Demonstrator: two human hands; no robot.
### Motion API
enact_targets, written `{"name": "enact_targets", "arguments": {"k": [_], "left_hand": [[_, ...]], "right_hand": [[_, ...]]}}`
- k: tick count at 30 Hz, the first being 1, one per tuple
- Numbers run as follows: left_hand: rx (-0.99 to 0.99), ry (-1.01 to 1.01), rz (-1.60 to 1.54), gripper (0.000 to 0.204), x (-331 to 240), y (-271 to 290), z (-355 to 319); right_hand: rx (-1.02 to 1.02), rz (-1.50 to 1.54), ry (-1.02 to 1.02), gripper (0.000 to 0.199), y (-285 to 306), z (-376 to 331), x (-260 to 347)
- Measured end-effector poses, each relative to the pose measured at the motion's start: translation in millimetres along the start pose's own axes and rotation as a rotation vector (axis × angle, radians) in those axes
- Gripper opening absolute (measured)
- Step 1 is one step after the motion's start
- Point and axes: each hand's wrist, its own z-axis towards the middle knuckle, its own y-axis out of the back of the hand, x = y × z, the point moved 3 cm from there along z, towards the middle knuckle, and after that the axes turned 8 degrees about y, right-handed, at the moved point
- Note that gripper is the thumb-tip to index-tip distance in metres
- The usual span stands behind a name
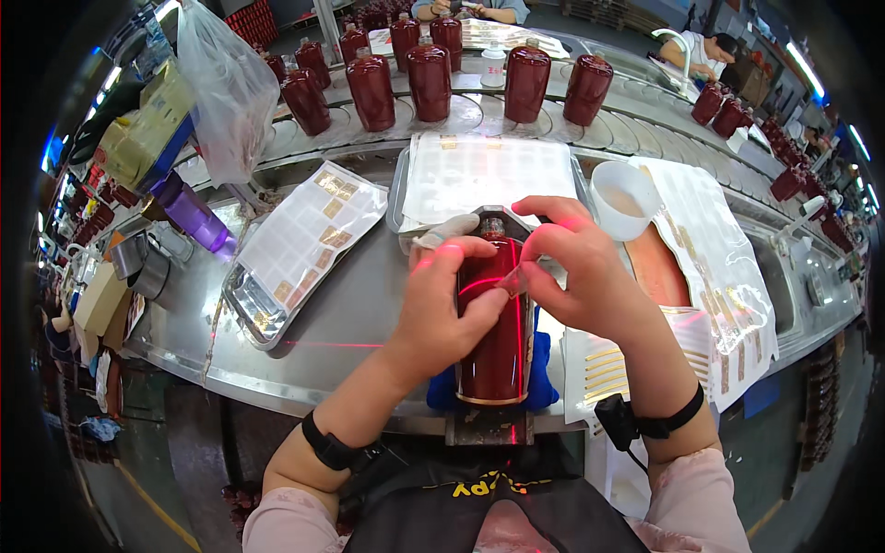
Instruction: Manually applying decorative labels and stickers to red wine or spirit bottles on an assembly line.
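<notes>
Right at the front edge of the metal bench, a dark red bottle (pixel 490 359) sits on a blue cloth (pixel 544 367), neck pointing away from the person, red light lines running across it. Right hand (pixel 576 267) has a small clear strip (pixel 516 281) pinched between thumb and finger, up against the bottle's front. Left hand (pixel 447 300) has its thumb by that strip and a finger at the bottle's shoulder; can't tell if it's actually gripping anything.

Label-wise: gold stickers on a sheet (pixel 309 238) over the metal tray (pixel 255 309) at left, more on the sheets (pixel 714 263) at right, all too small to read. Yellow lettering (pixel 498 484) runs upside down across the black apron (pixel 452 516). A white jar (pixel 493 69) among the bottles (pixel 430 85) behind has red marks, but the bottles' fronts look plain.
</notes>
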Motion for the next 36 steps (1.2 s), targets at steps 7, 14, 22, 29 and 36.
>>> {"name": "enact_targets", "arguments": {"k": [7, 14, 22, 29, 36], "left_hand": [[0.100, 0.185, -0.121, 0.009, 0.2, -7.3, 1.3], [0.149, 0.105, -0.079, 0.009, -14.8, -3.3, -0.3], [0.099, -0.028, 0.069, 0.007, -20.4, 2.7, 0.6], [0.103, -0.070, 0.075, 0.008, -21.5, -0.5, 0.1], [0.119, -0.085, 0.162, 0.008, -22.1, 0.2, -0.6]], "right_hand": [[0.011, 0.051, -0.102, 0.008, 9.8, -5.1, 5.7], [0.028, -0.034, 0.048, 0.011, 14.0, 0.2, 22.5], [0.073, 0.045, -0.019, 0.015, 18.1, 0.6, 23.3], [0.093, -0.088, 0.047, 0.011, 17.4, 1.3, 20.7], [0.037, -0.046, 0.041, 0.012, 13.3, 2.8, 27.0]]}}
